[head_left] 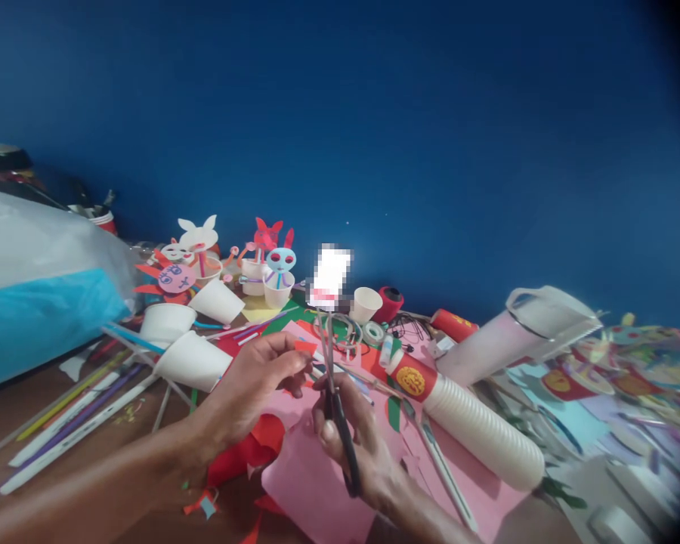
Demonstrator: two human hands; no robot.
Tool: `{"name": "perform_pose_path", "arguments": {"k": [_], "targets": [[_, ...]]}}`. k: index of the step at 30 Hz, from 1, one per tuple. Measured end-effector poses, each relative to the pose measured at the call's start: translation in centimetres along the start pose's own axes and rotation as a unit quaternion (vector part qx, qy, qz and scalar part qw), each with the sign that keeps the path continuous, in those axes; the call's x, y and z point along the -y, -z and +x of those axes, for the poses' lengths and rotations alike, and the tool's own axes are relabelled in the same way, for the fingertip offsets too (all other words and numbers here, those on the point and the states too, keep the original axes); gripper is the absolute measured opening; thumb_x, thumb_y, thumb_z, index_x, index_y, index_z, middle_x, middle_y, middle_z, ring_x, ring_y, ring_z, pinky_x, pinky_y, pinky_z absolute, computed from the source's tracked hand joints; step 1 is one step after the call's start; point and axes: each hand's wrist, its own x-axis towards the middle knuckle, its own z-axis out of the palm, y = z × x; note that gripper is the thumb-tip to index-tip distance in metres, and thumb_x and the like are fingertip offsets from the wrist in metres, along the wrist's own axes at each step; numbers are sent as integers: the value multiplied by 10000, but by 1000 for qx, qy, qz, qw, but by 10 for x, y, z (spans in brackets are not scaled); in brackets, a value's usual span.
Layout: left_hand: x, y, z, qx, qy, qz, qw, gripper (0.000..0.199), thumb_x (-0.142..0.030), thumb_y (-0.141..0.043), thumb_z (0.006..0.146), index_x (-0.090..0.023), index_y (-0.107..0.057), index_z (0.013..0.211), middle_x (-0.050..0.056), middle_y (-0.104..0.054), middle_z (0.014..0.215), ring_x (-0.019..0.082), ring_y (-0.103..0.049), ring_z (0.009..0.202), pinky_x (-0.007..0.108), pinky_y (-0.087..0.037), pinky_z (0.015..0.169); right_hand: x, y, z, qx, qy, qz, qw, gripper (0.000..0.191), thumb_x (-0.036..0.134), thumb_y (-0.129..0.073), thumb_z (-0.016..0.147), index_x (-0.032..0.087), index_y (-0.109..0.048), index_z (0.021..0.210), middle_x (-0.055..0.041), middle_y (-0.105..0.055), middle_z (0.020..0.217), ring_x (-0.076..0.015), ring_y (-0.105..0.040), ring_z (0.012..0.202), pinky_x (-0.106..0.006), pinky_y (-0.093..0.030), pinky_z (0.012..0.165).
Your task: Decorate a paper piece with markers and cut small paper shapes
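My left hand [261,378], at the middle of the view, pinches a small piece of orange-red paper [304,346] between thumb and fingers. Just right of it, my right hand [354,431] is closed around the black handles of a pair of scissors [345,446]. The blades point up and away from me, beside the paper and not visibly touching it. Beneath both hands lies a sheet of pink paper [311,483]. Red paper [246,449] rests below my left wrist.
Paper cups [193,361] and cut-paper animal figures [282,259] stand at the back left. A bright phone screen [332,276] is behind the scissors. A long cup stack [481,431] and a utility knife [445,472] lie right. Colored sticks [73,408] are left.
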Motion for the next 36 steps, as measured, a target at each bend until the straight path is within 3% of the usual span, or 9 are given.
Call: {"name": "perform_pose_path", "arguments": {"k": [4, 14, 25, 36], "targets": [[-2, 0, 0, -21, -7, 5, 1000, 66, -197, -544, 690, -139, -556, 662, -17, -561, 593, 83, -493, 493, 227, -373, 516, -1, -1, -2, 22, 13, -31, 999, 315, 347, -598, 731, 216, -447, 975, 21, -440, 721, -126, -410, 663, -238, -360, 593], [2, -2, 0, -13, 5, 4, 1000, 141, -263, -570, 680, -126, -558, 649, -6, -554, 513, 93, -477, 465, 234, -362, 493, -3, -5, -1, 16, 8, -23, 1000, 295, 403, -552, 756, 207, -437, 944, 21, -443, 699, -121, -411, 633, -236, -349, 572], [2, -5, -1, -13, 21, -19, 1000, 191, -299, -607, 663, -119, -548, 637, 15, -559, 590, 111, -508, 517, 239, -394, 484, 0, -7, 3, 26, -19, 13, 999, 327, 422, -550, 742, 184, -439, 939, 23, -433, 674, -111, -369, 591, -236, -313, 538], [7, -7, -2, -16, 32, -34, 999, 241, -297, -599, 684, -145, -462, 556, -7, -543, 535, 86, -482, 471, 224, -387, 478, -4, -6, 3, 7, -5, -2, 1000, 329, 350, -607, 715, 174, -476, 961, 26, -440, 682, -106, -395, 601, -231, -347, 574]]}}
